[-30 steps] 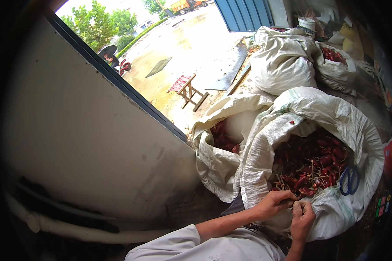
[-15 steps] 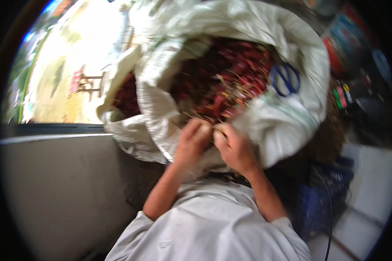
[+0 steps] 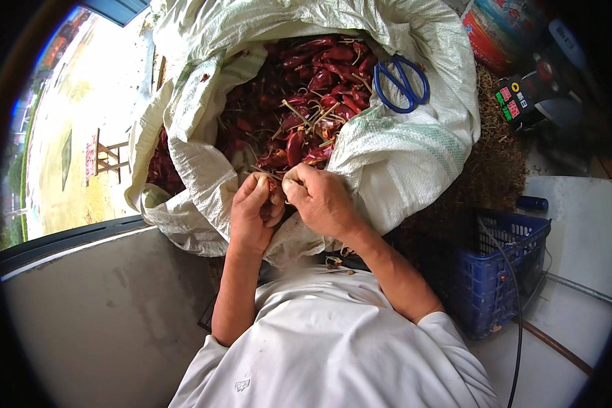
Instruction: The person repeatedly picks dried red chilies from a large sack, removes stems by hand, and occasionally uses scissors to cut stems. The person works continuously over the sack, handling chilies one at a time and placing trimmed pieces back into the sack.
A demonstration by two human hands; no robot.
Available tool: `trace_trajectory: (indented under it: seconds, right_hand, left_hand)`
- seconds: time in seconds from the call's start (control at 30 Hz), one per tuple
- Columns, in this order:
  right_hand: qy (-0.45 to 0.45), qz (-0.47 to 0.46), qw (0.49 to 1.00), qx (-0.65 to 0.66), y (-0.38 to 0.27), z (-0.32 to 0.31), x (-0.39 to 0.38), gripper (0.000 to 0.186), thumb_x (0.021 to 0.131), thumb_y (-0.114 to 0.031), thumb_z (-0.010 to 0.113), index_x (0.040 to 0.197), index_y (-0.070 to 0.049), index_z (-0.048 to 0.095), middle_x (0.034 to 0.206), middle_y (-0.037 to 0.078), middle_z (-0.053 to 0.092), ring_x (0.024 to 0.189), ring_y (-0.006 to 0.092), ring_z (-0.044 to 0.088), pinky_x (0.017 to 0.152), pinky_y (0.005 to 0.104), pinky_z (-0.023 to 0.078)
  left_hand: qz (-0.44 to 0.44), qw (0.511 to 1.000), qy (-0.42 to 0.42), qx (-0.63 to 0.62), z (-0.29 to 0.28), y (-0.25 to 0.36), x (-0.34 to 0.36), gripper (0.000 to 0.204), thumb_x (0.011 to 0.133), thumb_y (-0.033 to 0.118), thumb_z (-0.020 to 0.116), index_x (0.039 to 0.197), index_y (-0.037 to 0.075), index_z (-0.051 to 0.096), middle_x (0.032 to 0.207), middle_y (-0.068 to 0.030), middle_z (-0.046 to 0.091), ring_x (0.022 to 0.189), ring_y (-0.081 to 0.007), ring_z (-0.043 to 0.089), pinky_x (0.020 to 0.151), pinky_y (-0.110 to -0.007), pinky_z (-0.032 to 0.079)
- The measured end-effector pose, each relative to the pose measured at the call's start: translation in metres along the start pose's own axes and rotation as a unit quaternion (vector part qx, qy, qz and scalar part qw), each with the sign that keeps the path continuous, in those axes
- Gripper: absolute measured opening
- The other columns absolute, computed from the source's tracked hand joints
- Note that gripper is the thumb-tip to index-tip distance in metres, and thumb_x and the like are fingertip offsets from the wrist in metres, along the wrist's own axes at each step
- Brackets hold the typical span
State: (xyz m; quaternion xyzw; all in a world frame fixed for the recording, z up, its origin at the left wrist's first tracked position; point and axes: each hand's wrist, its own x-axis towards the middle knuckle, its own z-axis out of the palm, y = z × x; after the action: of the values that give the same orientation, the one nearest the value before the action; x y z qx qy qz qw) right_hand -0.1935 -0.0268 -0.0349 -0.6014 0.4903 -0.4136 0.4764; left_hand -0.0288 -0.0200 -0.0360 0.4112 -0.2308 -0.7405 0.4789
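A big white woven sack [image 3: 401, 146] stands open in front of me, filled with dried red chillies [image 3: 306, 102] with pale stems. My left hand [image 3: 255, 207] and my right hand [image 3: 319, 197] meet at the sack's near rim, fingers pinched together on one red chilli [image 3: 273, 185] between them. Blue-handled scissors [image 3: 401, 83] lie on the sack's far right rim, apart from both hands.
A second open sack [image 3: 158, 170] with chillies sits to the left. A blue plastic crate [image 3: 500, 272] stands at my right, with a black cable [image 3: 517, 299] across it. A grey wall [image 3: 102, 306] runs along the left. A small device with coloured buttons [image 3: 517, 98] lies upper right.
The view has swung down and in toward the sack. Both hands stay together at the near rim, still working a chilli.
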Motion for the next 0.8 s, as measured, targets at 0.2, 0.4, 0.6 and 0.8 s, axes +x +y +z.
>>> trace_trajectory:
  seconds: [0.2,0.4,0.6,0.8]
  right_hand:
    - [0.027,0.037,0.999,0.024,-0.014,-0.012,-0.007,0.021,0.096,-0.018,0.058,0.092,0.002,0.061,0.071,0.018,0.064,0.064,0.0318,0.066,0.060,0.0390,0.051]
    - [0.016,0.029,0.999,-0.012,-0.014,-0.019,-0.024,0.018,0.096,-0.016,0.061,0.090,0.001,0.061,0.070,0.017,0.064,0.063,0.0321,0.066,0.058,0.0390,0.050]
    - [0.036,0.037,0.999,0.001,-0.013,-0.018,-0.031,0.023,0.096,-0.023,0.062,0.093,-0.001,0.065,0.071,0.014,0.066,0.063,0.0283,0.066,0.059,0.0382,0.050]
    - [0.057,0.040,0.998,-0.008,-0.009,-0.020,-0.038,0.019,0.096,-0.019,0.063,0.092,0.000,0.065,0.071,0.013,0.065,0.061,0.0259,0.064,0.058,0.0368,0.049]
  left_hand:
    - [0.019,0.996,0.021,-0.086,-0.001,0.003,0.004,0.017,0.102,0.022,0.055,0.091,0.010,0.053,0.074,-0.0017,0.054,0.053,-0.0091,0.041,0.041,-0.020,0.027]
    - [0.174,0.944,0.118,0.255,-0.006,0.060,0.034,0.005,0.095,0.010,0.064,0.094,0.005,0.063,0.083,-0.0052,0.069,0.057,-0.0109,0.058,0.046,-0.024,0.043]
    - [0.323,0.601,0.051,0.729,0.008,0.087,0.090,0.023,0.085,0.003,0.068,0.108,0.004,0.073,0.091,-0.0082,0.071,0.081,-0.0203,0.068,0.075,-0.032,0.053]
    - [0.168,0.706,-0.059,0.685,0.041,0.065,0.066,0.035,0.079,0.022,0.080,0.105,0.000,0.071,0.092,-0.0171,0.069,0.078,-0.0300,0.067,0.072,-0.037,0.053]
